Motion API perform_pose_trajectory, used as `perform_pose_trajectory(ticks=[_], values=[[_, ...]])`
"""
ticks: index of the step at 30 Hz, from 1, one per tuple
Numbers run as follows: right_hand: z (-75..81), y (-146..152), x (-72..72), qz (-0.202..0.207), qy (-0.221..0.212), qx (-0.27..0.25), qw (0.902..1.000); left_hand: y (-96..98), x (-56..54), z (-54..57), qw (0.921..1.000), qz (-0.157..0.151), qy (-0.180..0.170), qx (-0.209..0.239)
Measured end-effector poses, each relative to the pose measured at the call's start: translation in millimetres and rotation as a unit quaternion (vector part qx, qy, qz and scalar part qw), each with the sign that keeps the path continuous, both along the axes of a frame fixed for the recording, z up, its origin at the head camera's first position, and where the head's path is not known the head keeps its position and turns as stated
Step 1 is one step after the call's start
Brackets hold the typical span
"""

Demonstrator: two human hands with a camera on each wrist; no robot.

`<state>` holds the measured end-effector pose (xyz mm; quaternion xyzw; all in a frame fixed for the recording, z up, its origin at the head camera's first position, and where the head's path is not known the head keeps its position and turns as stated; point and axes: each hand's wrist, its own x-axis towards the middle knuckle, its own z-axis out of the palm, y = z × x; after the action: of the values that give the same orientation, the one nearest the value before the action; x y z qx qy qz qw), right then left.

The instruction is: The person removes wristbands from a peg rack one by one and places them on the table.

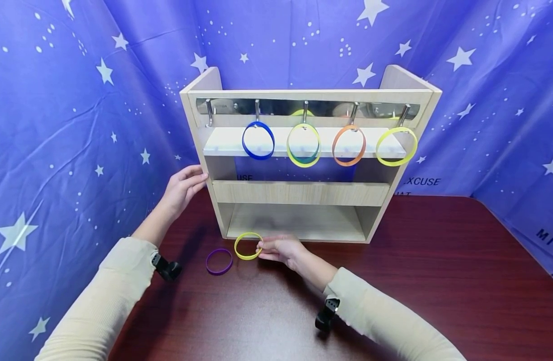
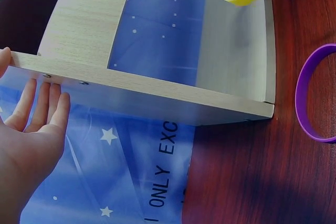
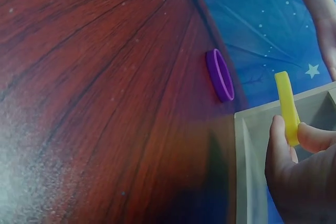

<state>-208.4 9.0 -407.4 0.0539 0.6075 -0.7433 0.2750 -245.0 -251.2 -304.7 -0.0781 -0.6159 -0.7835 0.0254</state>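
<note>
My right hand (image 1: pixel 282 248) pinches a yellow silicone wristband (image 3: pixel 287 107) between thumb and fingers. It holds the band just above the table, by the front bottom edge of a light wooden shelf unit (image 1: pixel 299 193). A purple wristband (image 1: pixel 220 273) lies on the table to the left of it. My left hand (image 1: pixel 180 190) touches the unit's left side panel (image 2: pixel 157 90), fingertips on the outer face and thumb by the front edge. Hooks along the unit's top carry a blue wristband (image 1: pixel 244 145), a yellow-green one (image 1: pixel 289 150), an orange one (image 1: pixel 334 148) and another yellow one (image 1: pixel 415 145).
The leftmost hook (image 1: pixel 209 114) carries no band. Behind the unit hangs a blue curtain (image 1: pixel 267 45) with white stars. A dark red wooden table (image 1: pixel 439 271) extends in front and to the right.
</note>
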Motion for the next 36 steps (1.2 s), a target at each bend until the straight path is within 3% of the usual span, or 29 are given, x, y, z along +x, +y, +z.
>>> perform_pose_trajectory(ticks=[9, 27, 36], values=[[-12.9, -0.9, -0.7, 0.003, -0.006, 0.001, 1.0, 0.5, -0.1, -1.1, 1.0, -0.003, 0.002, -0.002], [-21.4, -7.2, 1.6, 0.0, -0.015, 0.019, 0.9997, 0.6, -1.3, -0.3, 0.9999, -0.004, 0.008, 0.01], [-25.7, -9.5, 1.1, -0.007, 0.002, 0.046, 0.9989, 0.8, -1.3, -0.3, 0.9999, -0.003, 0.004, 0.011]])
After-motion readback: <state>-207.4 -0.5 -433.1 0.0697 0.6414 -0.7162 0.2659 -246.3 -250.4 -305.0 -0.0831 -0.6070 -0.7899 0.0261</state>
